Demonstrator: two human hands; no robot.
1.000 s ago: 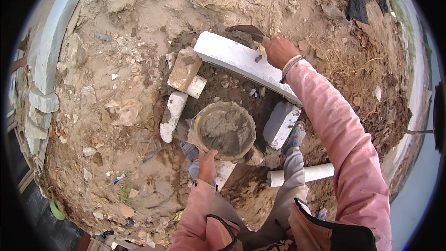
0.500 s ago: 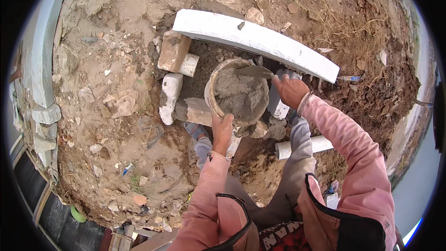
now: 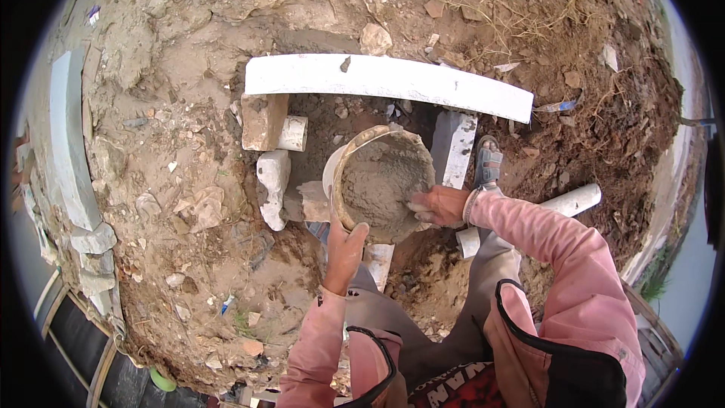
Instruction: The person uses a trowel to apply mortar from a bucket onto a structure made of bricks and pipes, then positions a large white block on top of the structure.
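Observation:
A round bucket of wet grey mortar is tipped toward me above a small pit. My left hand grips its near left rim, thumb over the edge. My right hand is closed at the right side of the mortar, fingertips close to its surface. The trowel seen in that hand a moment ago is hardly visible now; its blade seems sunk in the mortar or covered by the hand. Beyond the bucket lies a long white-faced beam, spanning the pit's far side.
A brown block, a short white pipe and a whitish stone edge the pit's left. A white-grey block stands right, near my sandalled foot. Another white pipe lies at right. Rubble covers the soil.
My right hand has moved from the bucket's far right rim down toward me over the mortar, and the trowel blade has gone from sight. My left hand keeps the rim; the view has shifted.

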